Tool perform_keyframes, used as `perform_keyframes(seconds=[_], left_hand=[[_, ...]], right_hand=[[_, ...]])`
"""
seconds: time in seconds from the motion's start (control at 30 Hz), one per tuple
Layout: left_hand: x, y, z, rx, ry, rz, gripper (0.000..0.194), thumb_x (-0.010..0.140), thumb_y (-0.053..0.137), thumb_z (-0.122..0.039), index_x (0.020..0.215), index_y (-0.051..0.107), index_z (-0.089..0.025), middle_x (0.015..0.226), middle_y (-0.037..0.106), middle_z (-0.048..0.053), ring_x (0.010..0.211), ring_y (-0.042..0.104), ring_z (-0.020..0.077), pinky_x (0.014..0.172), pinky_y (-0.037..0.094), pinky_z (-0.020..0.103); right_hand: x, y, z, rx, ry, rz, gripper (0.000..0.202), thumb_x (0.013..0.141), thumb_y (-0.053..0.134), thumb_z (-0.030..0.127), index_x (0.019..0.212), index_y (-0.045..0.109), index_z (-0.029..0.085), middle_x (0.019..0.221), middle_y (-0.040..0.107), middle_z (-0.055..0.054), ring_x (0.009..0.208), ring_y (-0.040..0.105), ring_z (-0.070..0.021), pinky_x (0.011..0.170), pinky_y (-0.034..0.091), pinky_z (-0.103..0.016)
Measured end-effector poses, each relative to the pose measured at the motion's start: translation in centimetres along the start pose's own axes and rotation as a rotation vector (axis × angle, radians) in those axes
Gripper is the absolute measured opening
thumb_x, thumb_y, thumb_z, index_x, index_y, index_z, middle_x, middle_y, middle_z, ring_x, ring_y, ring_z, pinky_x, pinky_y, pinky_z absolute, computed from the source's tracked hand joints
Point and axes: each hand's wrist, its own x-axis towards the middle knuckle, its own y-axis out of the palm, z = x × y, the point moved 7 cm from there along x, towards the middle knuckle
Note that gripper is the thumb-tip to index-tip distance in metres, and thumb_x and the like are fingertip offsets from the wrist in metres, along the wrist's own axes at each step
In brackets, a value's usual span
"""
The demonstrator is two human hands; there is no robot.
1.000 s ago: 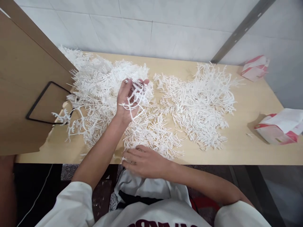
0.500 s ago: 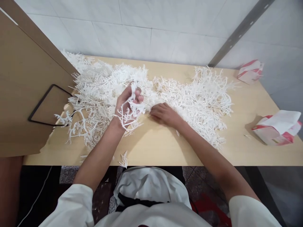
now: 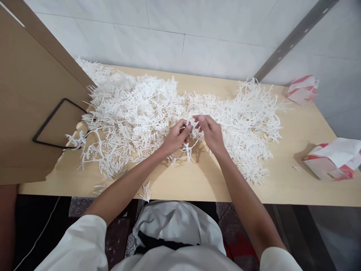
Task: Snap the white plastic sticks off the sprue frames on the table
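Note:
My left hand (image 3: 178, 136) is closed on a white branched plastic piece (image 3: 186, 148), whose thin arms hang below the fingers over the table. Just to its right, my right hand (image 3: 211, 132) has its thumb and fingertips drawn together beside the piece; whether they grip anything is too small to tell. A large heap of white branched pieces (image 3: 135, 109) spreads behind and left of my hands. Another heap (image 3: 242, 120) lies to the right and reaches behind my right hand.
A cardboard sheet (image 3: 36, 94) with a black wire frame (image 3: 47, 120) stands at the left. Two red and white paper boxes, one near (image 3: 332, 160) and one far (image 3: 303, 89), sit at the right. A small loose cluster (image 3: 146, 192) lies by the table's front edge.
My left hand has moved right and slightly down with the white piece. My right hand has come off the heap's edge and moved right, beside the left.

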Motion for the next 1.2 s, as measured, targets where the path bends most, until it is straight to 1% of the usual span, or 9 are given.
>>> perform_keyframes(seconds=[0.07, 0.17, 0.37, 0.53, 0.63, 0.77, 1.0, 1.13, 1.2], left_hand=[[-0.1, -0.1, 0.1, 0.045, -0.003, -0.01, 0.035, 0.087, 0.053, -0.055, 0.092, 0.049, -0.021, 0.062, 0.05, -0.006, 0.048, 0.05, 0.0062, 0.046, 0.04, 0.018], [-0.2, -0.5, -0.3, 0.164, 0.051, -0.051, 0.032, 0.087, 0.053, -0.053, 0.091, 0.05, -0.021, 0.065, 0.052, -0.005, 0.051, 0.049, 0.0063, 0.05, 0.039, 0.02], [-0.8, -0.2, -1.9, 0.555, 0.203, -0.087, 0.017, 0.089, 0.051, -0.035, 0.082, 0.05, -0.02, 0.066, 0.053, -0.004, 0.058, 0.044, 0.0086, 0.057, 0.034, 0.022], [-1.3, 0.3, -2.5, 0.651, 0.2, -0.1, 0.015, 0.089, 0.05, -0.034, 0.082, 0.049, -0.02, 0.064, 0.052, -0.004, 0.056, 0.043, 0.0092, 0.057, 0.031, 0.023], [-1.3, 0.2, -2.5, 0.64, 0.176, -0.1, 0.016, 0.09, 0.048, -0.036, 0.089, 0.052, -0.021, 0.064, 0.054, -0.004, 0.054, 0.044, 0.0095, 0.056, 0.032, 0.023], [-1.1, 0.1, -2.3, 0.664, 0.194, -0.049, 0.022, 0.093, 0.044, -0.039, 0.101, 0.055, -0.022, 0.068, 0.06, -0.003, 0.054, 0.049, 0.0102, 0.056, 0.034, 0.022], [-0.8, 0.1, -1.8, 0.96, 0.18, -0.016, 0.032, 0.098, 0.031, -0.041, 0.106, 0.053, -0.02, 0.077, 0.066, 0.002, 0.062, 0.059, 0.0158, 0.058, 0.035, 0.025], [-0.8, 0.2, -1.7, 1.054, 0.136, 0.011, 0.031, 0.099, 0.029, -0.039, 0.11, 0.05, -0.02, 0.074, 0.066, 0.002, 0.065, 0.063, 0.0181, 0.057, 0.036, 0.025], [-0.8, 0.2, -1.8, 1.08, 0.148, 0.006, 0.029, 0.099, 0.029, -0.038, 0.109, 0.05, -0.019, 0.074, 0.066, 0.002, 0.064, 0.064, 0.0183, 0.056, 0.035, 0.025]], right_hand=[[-0.7, 1.0, -0.2, 0.013, -0.003, 0.056, 0.034, 0.084, 0.057, 0.054, 0.094, 0.069, 0.024, 0.087, 0.065, -0.001, 0.073, 0.059, -0.0123, 0.065, 0.048, -0.027], [-1.2, 1.2, -0.5, 0.006, -0.05, 0.009, 0.031, 0.082, 0.061, 0.053, 0.084, 0.065, 0.022, 0.08, 0.063, 0.0, 0.069, 0.057, -0.0124, 0.061, 0.046, -0.027], [-2.0, 1.2, 0.5, -0.385, -0.242, 0.006, 0.03, 0.095, 0.044, 0.042, 0.075, 0.056, 0.023, 0.072, 0.057, -0.001, 0.068, 0.052, -0.0145, 0.063, 0.039, -0.029], [-2.7, 1.0, 0.5, -0.501, -0.241, -0.106, 0.033, 0.094, 0.042, 0.038, 0.066, 0.049, 0.022, 0.065, 0.051, 0.0, 0.062, 0.045, -0.0142, 0.061, 0.035, -0.03], [-2.6, 0.8, -0.1, -0.409, -0.151, -0.127, 0.028, 0.093, 0.044, 0.043, 0.078, 0.057, 0.023, 0.068, 0.055, 0.001, 0.062, 0.048, -0.0134, 0.061, 0.038, -0.029], [-2.0, 1.3, -0.4, -0.199, -0.119, 0.007, 0.029, 0.094, 0.044, 0.045, 0.103, 0.063, 0.025, 0.084, 0.067, -0.001, 0.07, 0.059, -0.0135, 0.067, 0.046, -0.028], [-1.5, 0.9, -1.1, -0.361, -0.126, 0.054, 0.034, 0.093, 0.044, 0.05, 0.086, 0.063, 0.022, 0.079, 0.066, -0.002, 0.072, 0.06, -0.0149, 0.069, 0.044, -0.029], [-1.7, 1.6, -1.0, -0.408, -0.152, 0.169, 0.036, 0.098, 0.033, 0.047, 0.1, 0.059, 0.023, 0.092, 0.067, -0.004, 0.082, 0.061, -0.0159, 0.072, 0.043, -0.028], [-1.8, 1.9, -0.7, -0.453, -0.19, 0.21, 0.036, 0.099, 0.03, 0.046, 0.098, 0.058, 0.023, 0.091, 0.066, -0.004, 0.081, 0.06, -0.0153, 0.07, 0.041, -0.027]])
